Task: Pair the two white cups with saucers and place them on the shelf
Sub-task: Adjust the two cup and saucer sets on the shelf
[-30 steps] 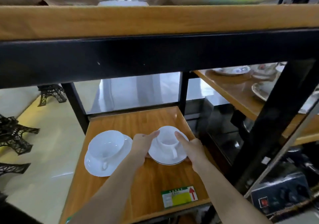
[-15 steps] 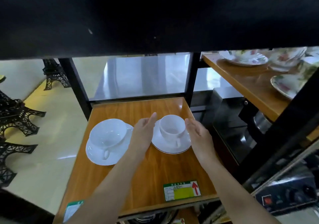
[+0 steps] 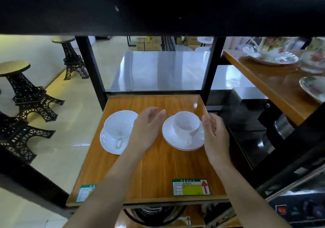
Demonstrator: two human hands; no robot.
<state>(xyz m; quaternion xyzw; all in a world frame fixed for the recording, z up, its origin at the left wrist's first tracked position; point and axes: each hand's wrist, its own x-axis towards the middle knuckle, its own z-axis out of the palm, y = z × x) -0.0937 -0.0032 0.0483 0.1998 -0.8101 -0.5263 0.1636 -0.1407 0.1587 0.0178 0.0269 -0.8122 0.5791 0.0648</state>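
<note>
Two white cups stand on white saucers on the wooden shelf (image 3: 154, 171). The left cup (image 3: 118, 125) rests on its saucer (image 3: 109, 144) near the shelf's left side. The right cup (image 3: 186, 124) sits on a dark-rimmed saucer (image 3: 179, 141) toward the back right. My left hand (image 3: 146, 131) hovers open between the two sets, its palm facing the right cup. My right hand (image 3: 215, 132) is open just right of the right saucer. Neither hand touches the crockery.
A black shelf beam (image 3: 158, 8) hangs low overhead, with black uprights (image 3: 90, 69) at the back corners. Green labels (image 3: 190, 187) are stuck on the shelf's front edge. Flowered dishes (image 3: 274, 55) sit on a shelf to the right. Tower-shaped black stands (image 3: 29, 95) fill the floor at left.
Both hands have let go of the right saucer and drawn apart from it. The view has dropped lower, under the upper shelf.
</note>
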